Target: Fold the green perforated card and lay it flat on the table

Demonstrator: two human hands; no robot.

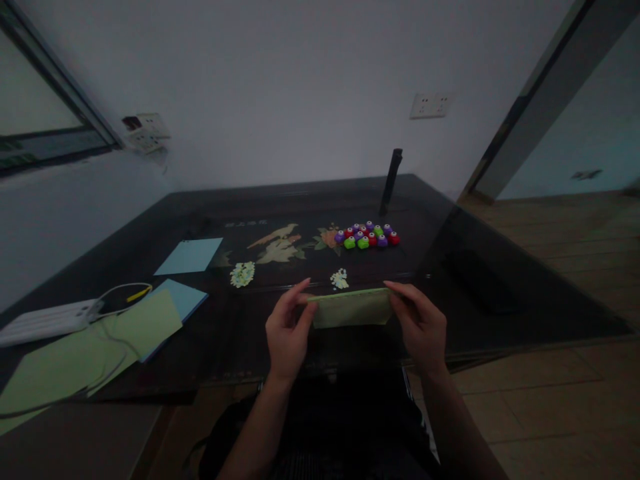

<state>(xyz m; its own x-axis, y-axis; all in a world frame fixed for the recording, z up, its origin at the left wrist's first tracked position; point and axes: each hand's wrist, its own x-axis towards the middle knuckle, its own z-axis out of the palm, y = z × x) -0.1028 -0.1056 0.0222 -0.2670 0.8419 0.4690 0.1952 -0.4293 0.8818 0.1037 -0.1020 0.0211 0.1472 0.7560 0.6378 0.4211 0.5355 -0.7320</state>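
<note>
A strip of pale yellow-green paper (353, 310), which looks folded along its upper edge, is held level above the front of the dark table. My left hand (290, 327) pinches its left end between thumb and fingers. At the right end, my right hand (420, 323) grips it the same way. Just beyond the paper lies a small heap of pale paper bits (339, 279). A larger heap of similar bits (243, 274) sits farther left. Behind them is a cluster of red, green and purple pieces with eye-like tops (367, 237).
Blue paper (190, 256) and yellow-green sheets (95, 347) lie at the left, with a white power strip (50, 321), a cable and a yellow pen-like item (139, 294). A black upright object (391, 181) stands at the back. A flat dark object (480, 281) rests at the right.
</note>
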